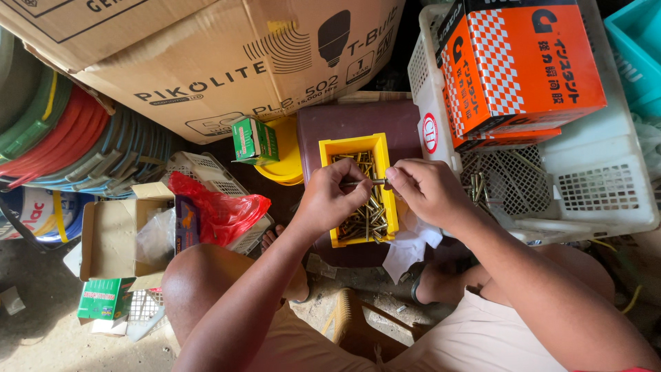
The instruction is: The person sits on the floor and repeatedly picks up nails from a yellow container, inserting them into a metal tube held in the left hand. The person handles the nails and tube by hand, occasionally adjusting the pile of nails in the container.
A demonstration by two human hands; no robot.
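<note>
Both my hands meet over a yellow plastic bin (337,147) filled with several brass-coloured screws (365,220). A single long screw (365,182) is held level between them: my left hand (332,196) pinches one end and my right hand (423,189) pinches the other. The bin rests on a dark maroon stool (358,120) in front of my knees.
A white lattice basket (592,186) at right holds loose screws and orange checkered boxes (520,62). A large cardboard carton (206,62) lies above, coiled hoses (62,138) at left. A small green box (253,140), a red plastic bag (220,210) and an open carton (113,234) sit nearby.
</note>
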